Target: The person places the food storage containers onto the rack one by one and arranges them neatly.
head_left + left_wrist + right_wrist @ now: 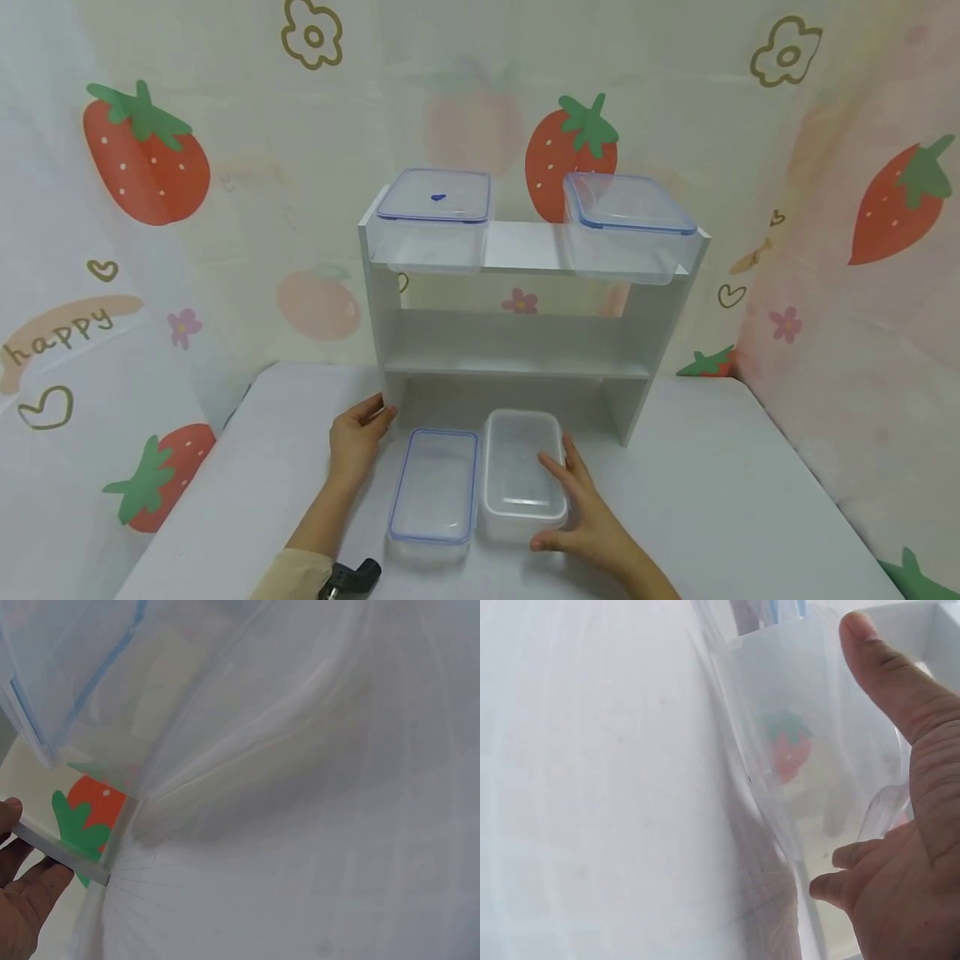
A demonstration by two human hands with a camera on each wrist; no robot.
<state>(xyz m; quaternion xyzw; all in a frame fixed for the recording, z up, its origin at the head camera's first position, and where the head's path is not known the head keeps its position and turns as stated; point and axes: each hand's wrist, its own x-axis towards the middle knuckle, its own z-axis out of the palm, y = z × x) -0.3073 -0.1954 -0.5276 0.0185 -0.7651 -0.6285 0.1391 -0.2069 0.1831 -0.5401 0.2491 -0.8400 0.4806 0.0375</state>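
A white two-tier shelf (517, 343) stands on the table. My left hand (356, 443) pinches the front edge of its left side panel (64, 853), thumb on one face and fingers on the other. In front of the shelf lie two lidded food containers: a clear one with a blue-rimmed lid (433, 487) and a frosted one with a whitish lid (522, 467). Beside the frosted container's right side is my right hand (588, 517), its thumb and fingers spread apart around that side. In the right wrist view the hand (907, 847) is close against the frosted wall; exact contact is unclear.
Two more clear containers with blue-rimmed lids, one on the left (433, 225) and one on the right (628, 229), sit on the shelf's top and jut past its front edge. A strawberry-patterned cloth (225, 167) hangs behind the white table (720, 500).
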